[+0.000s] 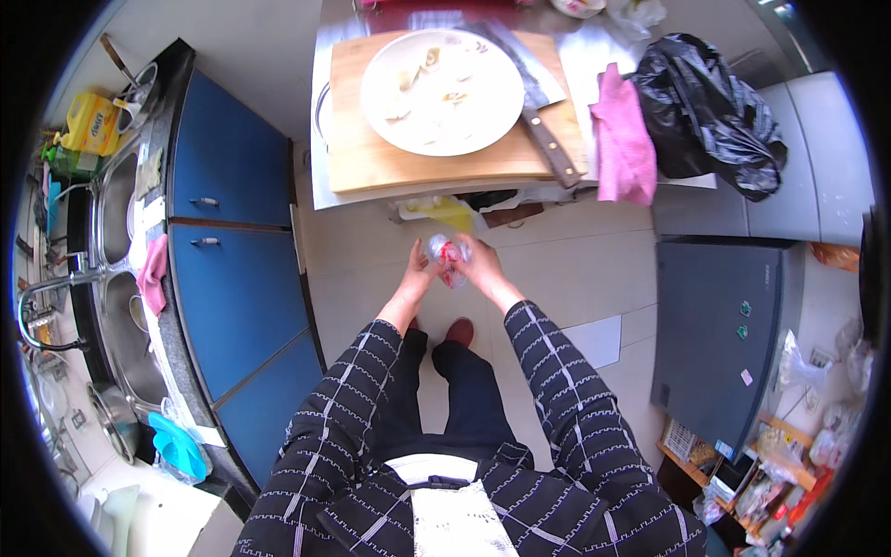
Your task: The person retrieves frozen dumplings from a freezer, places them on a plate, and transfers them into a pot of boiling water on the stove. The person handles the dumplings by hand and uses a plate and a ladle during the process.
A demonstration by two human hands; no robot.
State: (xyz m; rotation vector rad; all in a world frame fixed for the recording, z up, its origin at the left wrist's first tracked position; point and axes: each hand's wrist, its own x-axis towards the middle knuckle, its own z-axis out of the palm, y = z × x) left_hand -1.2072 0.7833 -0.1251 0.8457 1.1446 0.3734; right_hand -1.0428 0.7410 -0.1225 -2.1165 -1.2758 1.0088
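Note:
Between my two hands, low over the floor, is a crumpled clear plastic bag (451,259) with red print on it. My right hand (485,267) grips its right side. On the other side, the thumb and fingers of my left hand (416,271) hold it as well. Beyond my hands, a wooden cutting board (348,170) lies on a metal-topped table. It carries a white plate (480,129) with several pale food pieces. A cleaver (550,146) with a brown wooden handle rests on the board, its blade partly hidden by the plate.
A pink cloth (623,146) and a black plastic bag (703,111) lie at the table's right. Blue cabinets (237,278) and a double sink (129,334) line the left. To the right stands a grey refrigerator (710,327). Bags and a yellow thing sit under the table.

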